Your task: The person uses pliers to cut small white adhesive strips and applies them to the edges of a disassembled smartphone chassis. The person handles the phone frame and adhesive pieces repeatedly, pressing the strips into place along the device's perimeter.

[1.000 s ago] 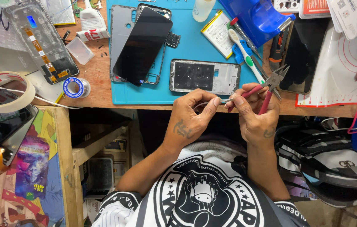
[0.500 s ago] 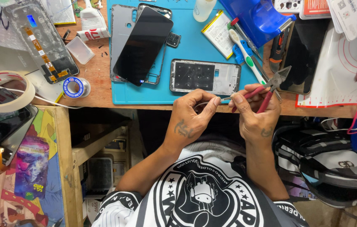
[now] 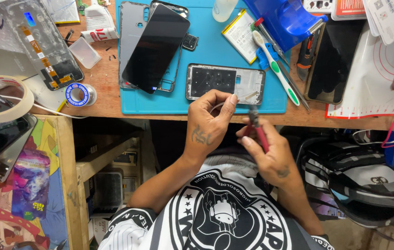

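My left hand pinches a thin pale strip at the near edge of the blue work mat. Closed around red-handled pliers, my right hand points their dark jaws at that strip. Just beyond both hands lies an open phone frame with a dark inner plate. Farther left on the mat a black phone screen rests tilted on a grey phone housing.
A white-and-green toothbrush, a phone battery, a blue tray and screwdrivers sit right of the frame. A tape roll, a small solder spool and another phone back lie left. A helmet sits below right.
The pliers have swung from pointing up-right to pointing up toward the strip, and my right hand has dropped lower. My left hand moved up to the mat edge.
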Action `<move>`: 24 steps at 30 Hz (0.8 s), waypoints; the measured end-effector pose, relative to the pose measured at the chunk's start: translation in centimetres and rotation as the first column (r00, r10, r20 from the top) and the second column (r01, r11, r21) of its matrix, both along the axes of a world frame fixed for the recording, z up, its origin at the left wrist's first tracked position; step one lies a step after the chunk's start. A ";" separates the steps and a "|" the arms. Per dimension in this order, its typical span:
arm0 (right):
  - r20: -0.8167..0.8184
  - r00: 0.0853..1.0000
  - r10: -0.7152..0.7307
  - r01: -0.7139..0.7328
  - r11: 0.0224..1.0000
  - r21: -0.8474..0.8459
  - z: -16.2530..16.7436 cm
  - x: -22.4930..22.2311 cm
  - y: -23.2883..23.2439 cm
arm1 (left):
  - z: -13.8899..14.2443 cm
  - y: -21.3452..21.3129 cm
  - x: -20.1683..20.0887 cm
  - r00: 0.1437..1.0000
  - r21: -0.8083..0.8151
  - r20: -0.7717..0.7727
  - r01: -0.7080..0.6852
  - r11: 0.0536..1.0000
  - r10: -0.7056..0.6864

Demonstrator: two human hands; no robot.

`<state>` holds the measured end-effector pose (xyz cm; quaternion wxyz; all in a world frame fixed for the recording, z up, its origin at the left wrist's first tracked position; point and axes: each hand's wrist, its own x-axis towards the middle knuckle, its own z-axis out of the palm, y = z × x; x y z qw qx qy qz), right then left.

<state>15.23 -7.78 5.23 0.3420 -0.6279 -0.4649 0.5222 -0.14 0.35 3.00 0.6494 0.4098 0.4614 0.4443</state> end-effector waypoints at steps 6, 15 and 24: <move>0.114 0.993 0.023 -0.023 1.000 0.002 0.1 -1.2 0.7 | 0.3 -0.5 0.4 0.998 -0.077 0.051 -0.027 0.997 0.031; 0.231 0.973 0.001 -0.023 0.996 0.089 -0.3 -1.7 1.0 | 0.5 -0.9 0.8 0.999 -0.029 -0.004 -0.047 0.998 0.047; 0.280 0.960 -0.021 0.003 0.998 0.066 -1.0 -1.9 1.0 | 0.4 -0.9 0.7 0.999 -0.015 -0.009 -0.045 0.999 0.045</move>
